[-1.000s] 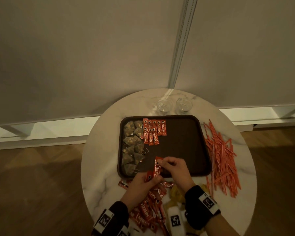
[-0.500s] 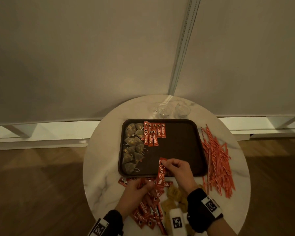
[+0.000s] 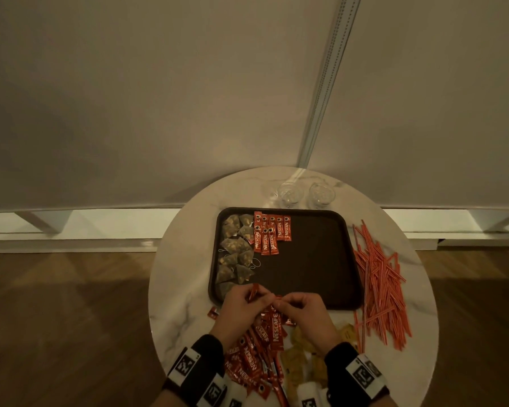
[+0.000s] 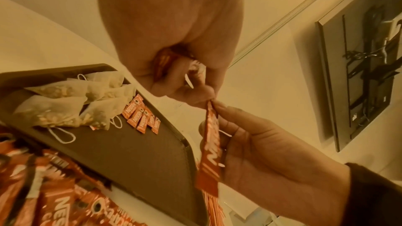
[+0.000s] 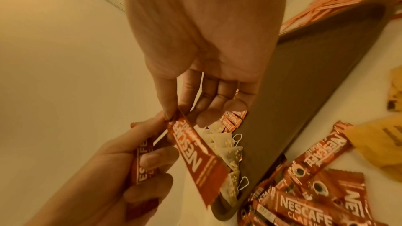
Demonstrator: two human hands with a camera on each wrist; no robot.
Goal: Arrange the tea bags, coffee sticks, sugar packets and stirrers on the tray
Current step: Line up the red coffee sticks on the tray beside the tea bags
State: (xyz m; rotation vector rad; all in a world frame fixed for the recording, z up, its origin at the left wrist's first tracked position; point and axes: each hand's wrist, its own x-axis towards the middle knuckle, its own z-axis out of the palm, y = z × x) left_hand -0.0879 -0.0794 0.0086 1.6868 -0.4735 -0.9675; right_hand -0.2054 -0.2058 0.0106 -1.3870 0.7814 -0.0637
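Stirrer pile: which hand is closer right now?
Right. The right hand is at the tray's near edge, with bare tabletop between it and the stirrer pile on the table's right side. The left hand sits beyond the right hand, farther away.

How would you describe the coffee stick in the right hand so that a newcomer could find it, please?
Start at the dark tray on the round table; both hands meet at its near edge. The stick dangles from the right hand, pinched by its top end. Unlike the loose sticks lying on the table nearby, it hangs in the air.
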